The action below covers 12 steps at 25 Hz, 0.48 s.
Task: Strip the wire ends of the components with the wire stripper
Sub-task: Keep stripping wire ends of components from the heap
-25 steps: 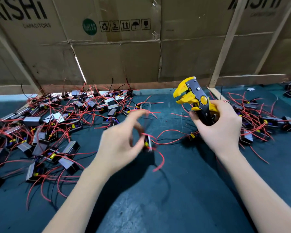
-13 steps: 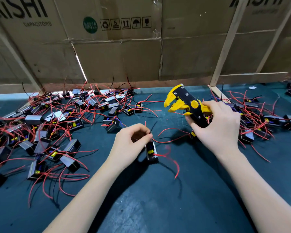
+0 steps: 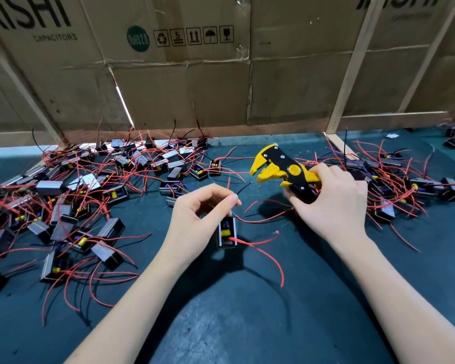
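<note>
Cardboard wall (image 3: 184, 82): I see flattened cartons standing along the far edge of the bench; printed "CAPACITORS", a green round mark and handling symbols; pale wooden battens (image 3: 348, 74) lean across them.
Bench mat (image 3: 234, 324): dark teal surface; it carries everything below; worn pale patch near the bottom centre.
Left pile (image 3: 71, 203): I count many small black components with red and black leads, tangled, spread over the left half of the mat up to the cardboard; some lie open side up, showing yellow parts.
Right pile (image 3: 405, 187): a smaller tangle of the same components, behind and to the right of the right hand; a few more sit at the far right edge.
Right hand (image 3: 331, 203): fingers curled round the handles of the wire stripper; held above the mat, well clear of the left hand.
Left hand (image 3: 200, 219): thumb and forefinger pinched together on thin leads rising from the held component; remaining fingers curled loosely; I cannot tell how many leads sit in the pinch.
Wire stripper (image 3: 281, 170): yellow and black; its head points left, toward the left pile, jaws parted; no wire between them.
Held component (image 3: 227, 232): hangs just below the left fingertips, right of the palm, open face toward me, yellow part visible inside; whether its base touches the mat I cannot tell.
Red lead (image 3: 263, 252): runs from the held component's lower end, curving right and down over the mat.
</note>
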### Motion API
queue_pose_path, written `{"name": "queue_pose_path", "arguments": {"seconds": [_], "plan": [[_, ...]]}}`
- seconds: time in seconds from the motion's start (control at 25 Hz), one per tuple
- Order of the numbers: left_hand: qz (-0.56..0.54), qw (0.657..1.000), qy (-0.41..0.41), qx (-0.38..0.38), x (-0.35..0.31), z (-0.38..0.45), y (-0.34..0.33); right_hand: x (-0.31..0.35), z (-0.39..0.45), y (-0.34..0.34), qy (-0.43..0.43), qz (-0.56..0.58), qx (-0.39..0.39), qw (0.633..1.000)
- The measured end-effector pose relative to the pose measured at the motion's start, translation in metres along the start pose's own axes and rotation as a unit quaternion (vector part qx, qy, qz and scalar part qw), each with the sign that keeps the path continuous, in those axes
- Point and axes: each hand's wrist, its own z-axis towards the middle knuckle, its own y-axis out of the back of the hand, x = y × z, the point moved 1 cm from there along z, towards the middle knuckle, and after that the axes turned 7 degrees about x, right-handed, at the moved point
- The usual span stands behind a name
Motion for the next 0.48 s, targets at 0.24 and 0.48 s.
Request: {"name": "queue_pose_path", "arguments": {"seconds": [0.24,0.48], "plan": [[0.036,0.999,0.025,-0.016,0.006,-0.001,-0.003,0.009,-0.004,0.000,0.075,0.046,0.047,0.995],[0.062,0.998,0.020,-0.012,0.006,-0.001,-0.002,0.009,-0.003,0.003,0.058,0.095,0.062,0.992]]}}
